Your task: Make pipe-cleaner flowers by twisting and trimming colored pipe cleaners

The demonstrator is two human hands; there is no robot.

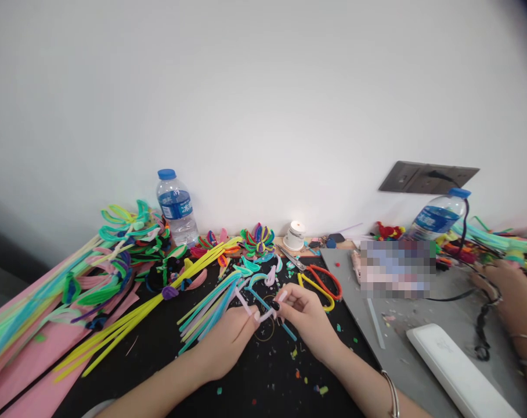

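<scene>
1. Above the tabletop [285,400], midway between front and back edges, pinches a bent lilac strip [243,302] in fingertips of left hand [233,331] and right hand [304,316].
2. Toward the back edge, beyond right hand, shows scissors [302,266].
3. Left of left hand, shows yellow stems [115,334] slanting backward.
4. By the back edge, shows a bottle [176,212], upright.

Scissors [310,268] lie behind the right hand [309,322] (a spool [295,238] farther back), a bottle [175,206] farther left.

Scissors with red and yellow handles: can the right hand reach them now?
Probably yes: the scissors lie uncovered just beyond the right hand, though it may first need to release the pale strip.
</scene>
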